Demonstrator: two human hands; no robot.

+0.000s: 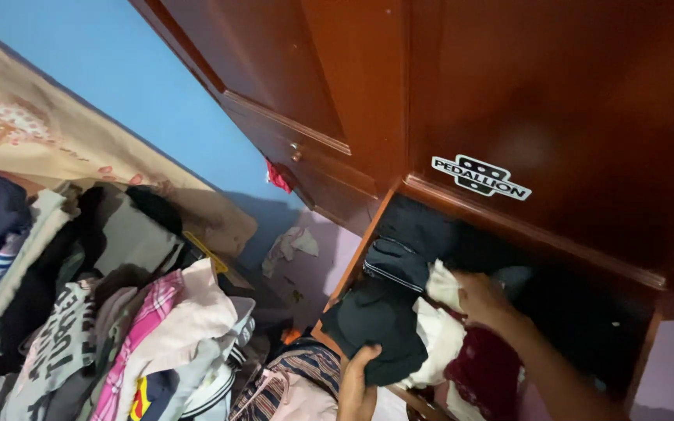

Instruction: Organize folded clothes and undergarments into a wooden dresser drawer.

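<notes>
My left hand (356,383) grips a folded dark garment (376,327) at its lower edge, at the front of an open wooden drawer (352,269). My right hand (481,298) reaches into the drawer and rests on white cloth (440,331) beside a dark red garment (481,370). Another dark folded item with a thin white stripe (395,261) lies just behind the one held. The far inside of the drawer is dark and hard to make out.
A reddish-brown wardrobe (509,78) with a black-and-white sticker (480,177) stands above the drawer. A big heap of mixed clothes (118,312) lies at the left. A blue wall (142,70) and a patterned beige cloth (33,132) are behind it. A white rag (290,245) lies on the floor.
</notes>
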